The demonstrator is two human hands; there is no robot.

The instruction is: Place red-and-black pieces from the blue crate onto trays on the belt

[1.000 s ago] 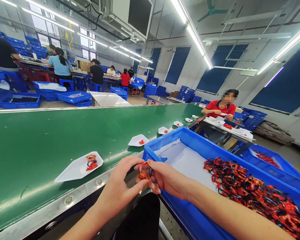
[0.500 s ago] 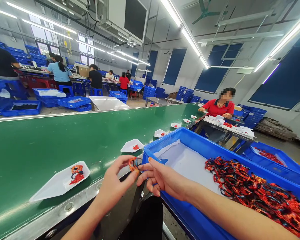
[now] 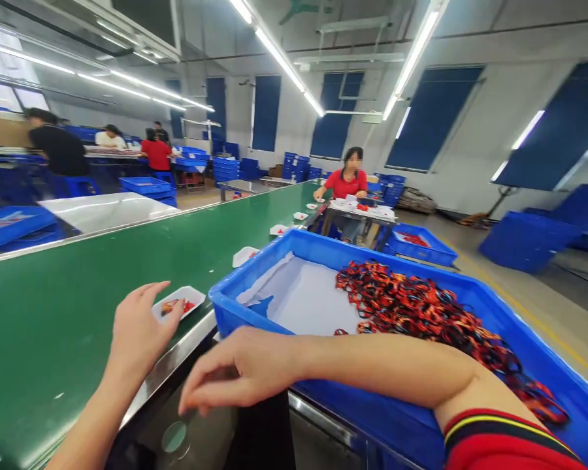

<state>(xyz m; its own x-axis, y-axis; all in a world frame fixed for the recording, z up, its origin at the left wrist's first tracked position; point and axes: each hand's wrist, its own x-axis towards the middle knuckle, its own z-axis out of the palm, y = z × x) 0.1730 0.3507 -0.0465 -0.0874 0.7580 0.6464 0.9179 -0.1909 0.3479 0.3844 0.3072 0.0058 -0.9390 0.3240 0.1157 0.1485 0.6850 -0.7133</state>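
My left hand (image 3: 142,323) is over the green conveyor belt, fingers spread at the near side of a small white tray (image 3: 196,299). In that tray lies an orange and red looped piece (image 3: 169,305), partly behind my fingertips. My right hand (image 3: 238,369) hangs in front of the blue crate, past the belt's metal edge. Its thumb and fingers come together in a pinch; whatever lies between the blurred tips is hidden. My right forearm crosses the front of the blue crate (image 3: 252,320), where a heap of red, orange and black looped pieces (image 3: 411,300) rests on white sheeting.
The green belt (image 3: 102,274) runs off ahead, with more white trays (image 3: 245,256) along its right edge. A co-worker in a red shirt (image 3: 345,183) sits at a side table beyond. Another crate (image 3: 416,243) holds red pieces. Blue bins (image 3: 524,238) stand at the right.
The view has swung right. My left hand has moved from beside my right hand to the white tray and let go of the looped piece. My right hand has drawn back and down.
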